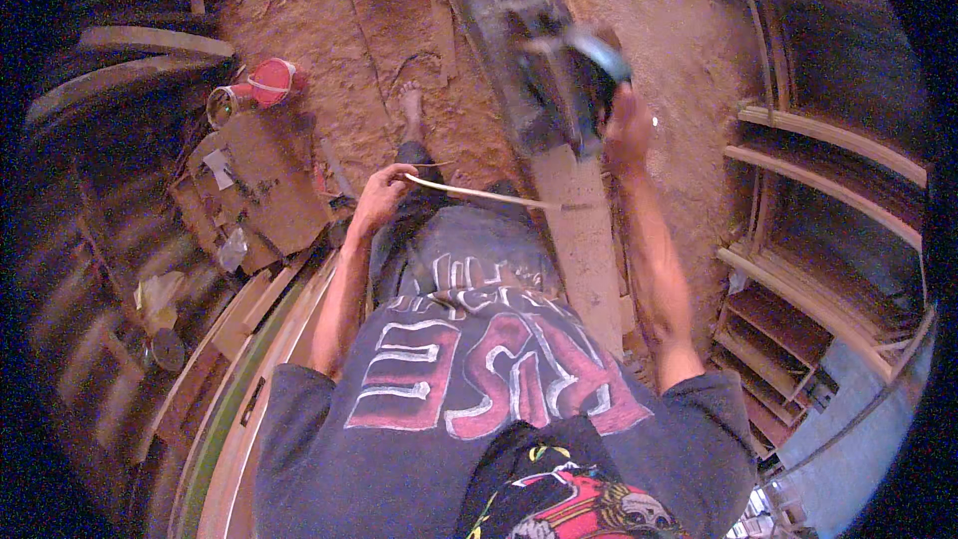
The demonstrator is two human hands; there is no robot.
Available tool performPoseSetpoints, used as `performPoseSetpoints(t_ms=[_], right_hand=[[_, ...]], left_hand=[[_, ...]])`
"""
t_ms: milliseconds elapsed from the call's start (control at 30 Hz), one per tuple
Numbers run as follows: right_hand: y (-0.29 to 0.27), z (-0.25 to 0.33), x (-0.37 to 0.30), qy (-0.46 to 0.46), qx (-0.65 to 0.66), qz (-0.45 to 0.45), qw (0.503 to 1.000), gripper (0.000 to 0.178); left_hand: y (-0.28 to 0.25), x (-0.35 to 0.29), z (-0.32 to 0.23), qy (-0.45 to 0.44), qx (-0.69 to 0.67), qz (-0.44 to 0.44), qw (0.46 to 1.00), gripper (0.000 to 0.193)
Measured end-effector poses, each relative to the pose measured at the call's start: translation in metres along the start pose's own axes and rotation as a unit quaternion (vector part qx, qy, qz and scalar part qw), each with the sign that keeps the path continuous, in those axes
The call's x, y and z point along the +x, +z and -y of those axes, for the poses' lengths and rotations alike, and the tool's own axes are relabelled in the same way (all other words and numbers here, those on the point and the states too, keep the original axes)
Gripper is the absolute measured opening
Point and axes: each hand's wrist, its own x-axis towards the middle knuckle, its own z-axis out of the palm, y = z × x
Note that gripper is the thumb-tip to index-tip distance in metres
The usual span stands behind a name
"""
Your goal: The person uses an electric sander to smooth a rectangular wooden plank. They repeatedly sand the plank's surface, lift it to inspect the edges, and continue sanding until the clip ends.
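Observation:
My left hand (380,198) is closed on one end of a thin pale strip (469,190). The strip bows slightly and reaches across my lap to the right, its far end over a wooden board (579,240). I cannot make out what it is made of. My right hand (627,130) is at the near right side of a dark machine with a curved blue part (599,55), which is smeared by motion. Its fingers are blurred, so whether they grip the machine is unclear. The machine sits along the long board, beyond my lap.
Brown dust covers the floor (299,0). On the left stand a red container (274,82) and a cardboard box (264,185), beside long wooden boards (239,379). Curved wooden frames (828,145) line the right side. My bare foot (410,98) rests left of the machine.

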Motion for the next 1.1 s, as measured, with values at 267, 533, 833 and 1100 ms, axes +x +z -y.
performPoseSetpoints(t_ms=[267, 533, 833, 1100], right_hand=[[0.085, 0.102, 0.161, -0.079, 0.008, -0.032, 0.996, 0.061], [0.026, 0.003, -0.024, -0.123, -0.117, -0.014, 0.985, 0.043], [-0.053, -0.049, -0.188, 0.043, -0.036, 0.039, 0.998, 0.064], [0.053, 0.032, 0.043, -0.142, -0.109, -0.054, 0.982, 0.066]], left_hand=[[-0.016, -0.007, 0.013, 0.046, -0.005, -0.039, 0.998, 0.034], [-0.009, -0.029, 0.045, -0.057, -0.030, -0.031, 0.997, 0.028], [0.013, -0.024, 0.023, 0.045, 0.010, 0.066, 0.997, 0.025], [-0.016, -0.027, 0.035, -0.083, -0.036, -0.020, 0.996, 0.029]])
